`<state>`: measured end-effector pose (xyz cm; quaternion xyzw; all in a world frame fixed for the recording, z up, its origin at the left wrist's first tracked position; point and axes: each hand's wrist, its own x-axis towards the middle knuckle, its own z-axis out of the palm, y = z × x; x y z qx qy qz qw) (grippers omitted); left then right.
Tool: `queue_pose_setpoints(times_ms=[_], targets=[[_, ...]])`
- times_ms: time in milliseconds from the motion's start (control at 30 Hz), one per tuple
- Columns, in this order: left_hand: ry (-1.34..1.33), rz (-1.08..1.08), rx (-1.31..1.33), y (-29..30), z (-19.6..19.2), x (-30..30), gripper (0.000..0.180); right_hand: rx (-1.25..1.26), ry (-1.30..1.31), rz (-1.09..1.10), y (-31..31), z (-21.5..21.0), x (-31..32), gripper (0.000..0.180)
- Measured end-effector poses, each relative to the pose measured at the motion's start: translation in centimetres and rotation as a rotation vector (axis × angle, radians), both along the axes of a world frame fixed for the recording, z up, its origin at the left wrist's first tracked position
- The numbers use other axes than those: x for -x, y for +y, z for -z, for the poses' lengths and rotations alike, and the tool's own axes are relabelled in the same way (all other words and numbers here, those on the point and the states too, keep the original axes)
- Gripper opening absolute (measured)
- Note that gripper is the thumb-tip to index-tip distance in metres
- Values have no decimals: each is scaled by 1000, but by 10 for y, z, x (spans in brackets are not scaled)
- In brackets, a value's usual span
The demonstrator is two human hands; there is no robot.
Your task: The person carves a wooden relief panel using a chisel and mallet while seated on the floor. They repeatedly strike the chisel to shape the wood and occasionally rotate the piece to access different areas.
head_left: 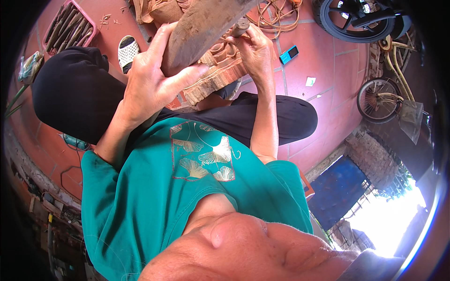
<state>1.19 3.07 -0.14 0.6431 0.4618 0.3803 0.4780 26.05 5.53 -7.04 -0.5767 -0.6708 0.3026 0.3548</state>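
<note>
My left hand [149,79] grips the near, rounded end of a broad, flat piece of dark worn wood [199,35]. Its thumb lies along one side and the fingers along the other. The piece slants up to the right, past the top edge of the view. My right hand [256,54] is closed around a round wooden tool handle [240,27], whose blunt end shows above the fingers; the rest of that tool is hidden. Beneath both hands lies a thick carved wood block [211,84] with raised relief, partly covered by the flat piece.
More carved wood [157,10] lies at the top. A pink basket [92,43] holds several wooden-handled tools at far left. An orange cord [276,23], a blue phone [288,55], a motorcycle wheel [354,23] and a bicycle [382,99] are on the right.
</note>
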Motion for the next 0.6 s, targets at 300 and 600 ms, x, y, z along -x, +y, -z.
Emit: queue_pose_setpoints(times_ms=[300,600], targets=[[189,114,52,-1,9,-2,63,22,-108,-33,-1,-6,2,24],[292,168,124,0,12,-3,63,11,-102,-27,-4,-5,1,21]])
